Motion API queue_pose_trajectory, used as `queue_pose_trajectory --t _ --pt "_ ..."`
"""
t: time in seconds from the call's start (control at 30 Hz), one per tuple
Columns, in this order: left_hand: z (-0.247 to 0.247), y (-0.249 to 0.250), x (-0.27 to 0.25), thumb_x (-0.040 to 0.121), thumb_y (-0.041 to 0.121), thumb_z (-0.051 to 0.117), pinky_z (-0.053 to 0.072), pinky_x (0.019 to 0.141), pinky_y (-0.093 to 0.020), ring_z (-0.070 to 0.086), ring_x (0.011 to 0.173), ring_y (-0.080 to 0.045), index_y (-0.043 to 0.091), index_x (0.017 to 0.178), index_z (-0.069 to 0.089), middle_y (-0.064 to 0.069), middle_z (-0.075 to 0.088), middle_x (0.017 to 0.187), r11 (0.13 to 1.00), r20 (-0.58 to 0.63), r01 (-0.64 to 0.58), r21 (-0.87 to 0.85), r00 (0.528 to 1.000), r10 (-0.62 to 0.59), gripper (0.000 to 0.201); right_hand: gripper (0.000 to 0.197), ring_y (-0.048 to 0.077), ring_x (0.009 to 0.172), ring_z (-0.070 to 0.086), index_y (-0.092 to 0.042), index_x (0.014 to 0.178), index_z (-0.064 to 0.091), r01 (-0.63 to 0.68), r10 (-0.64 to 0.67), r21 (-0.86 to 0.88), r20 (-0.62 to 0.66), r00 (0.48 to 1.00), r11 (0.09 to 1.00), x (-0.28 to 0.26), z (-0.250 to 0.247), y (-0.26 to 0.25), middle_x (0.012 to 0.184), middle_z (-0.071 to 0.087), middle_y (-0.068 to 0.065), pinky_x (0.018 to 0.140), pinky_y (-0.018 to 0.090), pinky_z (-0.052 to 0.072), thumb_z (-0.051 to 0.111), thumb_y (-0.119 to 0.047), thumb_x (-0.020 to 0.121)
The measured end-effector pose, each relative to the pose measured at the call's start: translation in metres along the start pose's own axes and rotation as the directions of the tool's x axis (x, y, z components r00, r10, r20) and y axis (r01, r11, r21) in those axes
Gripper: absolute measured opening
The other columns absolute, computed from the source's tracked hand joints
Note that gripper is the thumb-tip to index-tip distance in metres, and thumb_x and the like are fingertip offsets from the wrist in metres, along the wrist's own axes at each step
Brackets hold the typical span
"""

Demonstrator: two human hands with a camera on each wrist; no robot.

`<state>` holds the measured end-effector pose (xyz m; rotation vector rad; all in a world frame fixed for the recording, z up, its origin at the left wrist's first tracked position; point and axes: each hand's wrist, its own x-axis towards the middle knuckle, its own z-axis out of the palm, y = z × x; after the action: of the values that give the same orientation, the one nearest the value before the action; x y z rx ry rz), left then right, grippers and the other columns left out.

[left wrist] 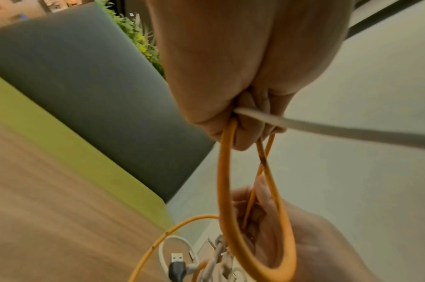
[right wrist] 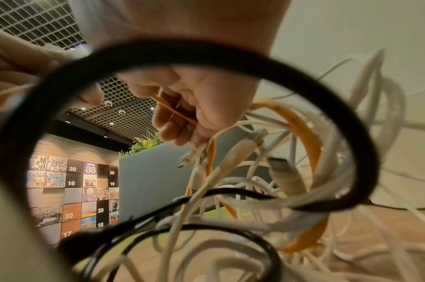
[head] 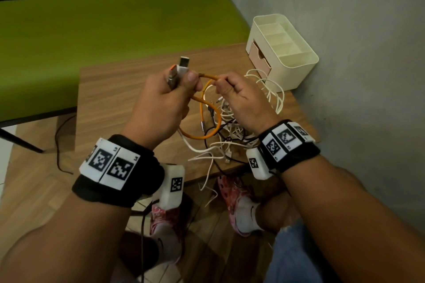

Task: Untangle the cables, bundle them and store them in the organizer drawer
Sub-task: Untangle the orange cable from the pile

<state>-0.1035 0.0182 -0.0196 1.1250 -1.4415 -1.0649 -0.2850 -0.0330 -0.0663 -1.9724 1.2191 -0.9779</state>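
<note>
An orange cable (head: 209, 76) runs between both hands above the wooden table (head: 119, 89). My left hand (head: 181, 85) grips its looped part together with a white USB plug (head: 184, 65) and an orange-and-silver plug (head: 172, 76). In the left wrist view the left hand (left wrist: 242, 118) clasps orange cable (left wrist: 224, 171) strands and a white cable (left wrist: 327, 127). My right hand (head: 224, 86) pinches the orange cable; the right wrist view shows the right hand (right wrist: 194, 106) with that orange cable (right wrist: 172, 112) between its fingers. A tangle of white and black cables (head: 232, 138) lies beneath the hands. The cream organizer (head: 299, 62) has a pink drawer (head: 258, 56).
The organizer stands at the table's far right corner against a grey wall (head: 345, 30). A green bench (head: 115, 18) lies behind the table. Some white cables hang over the near table edge above my pink shoes (head: 232, 193). A black cable (head: 57, 145) trails to the floor at left.
</note>
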Motion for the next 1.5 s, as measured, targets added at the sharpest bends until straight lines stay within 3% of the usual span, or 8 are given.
queue_pose_trajectory --t 0.17,0.43,0.6,0.77,0.93,1.13,1.27,1.5 --pt "-0.004 -0.011 -0.012 0.095 0.03 0.047 0.026 0.043 -0.022 0.029 0.043 -0.007 0.012 0.08 0.058 0.015 0.041 0.05 0.999 -0.046 0.047 -0.016 0.998 -0.048 0.026 0.023 -0.004 0.083 0.057 -0.013 0.109 0.07 0.026 -0.026 -0.04 -0.015 1.0 0.999 -0.002 0.006 0.009 0.09 0.063 -0.011 0.07 0.008 0.04 0.054 -0.027 0.101" --pt "-0.024 0.015 0.008 0.102 0.019 0.048 0.035 0.051 -0.006 0.051 0.054 0.006 0.015 0.089 0.067 0.002 0.066 0.081 0.942 -0.196 0.053 0.332 0.981 0.014 0.023 0.014 0.004 0.08 0.057 -0.017 0.102 0.071 0.192 -0.178 0.028 -0.265 0.948 0.981 0.045 -0.014 -0.057 0.092 0.06 -0.003 0.071 0.021 0.051 0.061 -0.025 0.096" --pt "-0.02 0.029 0.008 0.102 0.025 0.05 0.034 0.048 -0.002 0.048 0.052 0.014 0.022 0.115 0.068 0.009 0.057 0.075 0.826 -0.279 0.123 0.55 0.959 0.042 0.023 0.018 -0.005 0.079 0.051 -0.017 0.104 0.072 0.023 -0.025 -0.112 -0.011 1.0 0.993 0.026 -0.001 -0.035 0.096 0.061 -0.003 0.069 0.009 0.041 0.06 -0.029 0.097" --pt "0.001 -0.003 0.009 0.098 0.019 0.053 0.053 0.074 -0.046 0.066 0.083 -0.027 0.025 0.097 0.069 -0.009 0.072 0.088 0.817 -0.016 0.081 0.571 0.996 -0.088 0.017 0.017 0.0 0.081 0.055 -0.011 0.104 0.075 0.01 -0.011 -0.018 -0.017 1.0 1.0 -0.005 0.017 -0.009 0.089 0.063 -0.006 0.072 0.017 0.044 0.068 -0.02 0.092" --pt "0.004 -0.024 0.004 0.095 0.017 0.053 0.047 0.062 -0.039 0.06 0.071 -0.024 0.02 0.083 0.063 -0.003 0.064 0.075 0.697 0.059 0.064 0.714 0.987 -0.151 0.016 0.016 0.004 0.092 0.061 -0.013 0.107 0.073 -0.049 0.048 0.075 0.007 0.999 0.996 -0.019 0.015 -0.006 0.096 0.065 -0.009 0.084 0.023 0.051 0.067 -0.016 0.092" --pt "0.002 -0.01 -0.001 0.097 0.029 0.05 0.029 0.045 -0.026 0.035 0.042 -0.007 0.012 0.078 0.063 0.011 0.045 0.05 0.982 0.081 0.098 0.161 0.99 -0.112 0.028 0.034 0.016 0.097 0.064 -0.027 0.106 0.064 -0.195 0.184 0.015 0.264 0.947 0.981 -0.026 0.013 -0.007 0.102 0.068 -0.004 0.088 0.047 0.052 0.036 -0.048 0.103" --pt "-0.006 -0.005 -0.004 0.094 0.026 0.049 0.024 0.042 -0.018 0.027 0.04 -0.006 0.008 0.079 0.06 0.003 0.041 0.053 0.962 0.076 0.144 -0.233 0.989 -0.13 0.025 0.034 0.017 0.094 0.063 -0.025 0.107 0.064 -0.22 0.229 -0.064 0.24 0.943 0.973 -0.015 0.005 -0.001 0.102 0.068 0.0 0.086 0.041 0.051 0.037 -0.044 0.104" --pt "-0.03 -0.03 -0.005 0.099 0.022 0.054 0.039 0.051 -0.032 0.043 0.048 -0.01 0.017 0.076 0.064 0.003 0.05 0.055 0.799 -0.172 0.234 0.553 0.971 -0.165 0.026 0.009 -0.005 0.081 0.053 -0.028 0.1 0.068 -0.148 0.15 0.112 -0.01 0.989 0.983 -0.01 -0.002 0.007 0.089 0.058 -0.015 0.074 0.015 0.042 0.06 -0.027 0.097"
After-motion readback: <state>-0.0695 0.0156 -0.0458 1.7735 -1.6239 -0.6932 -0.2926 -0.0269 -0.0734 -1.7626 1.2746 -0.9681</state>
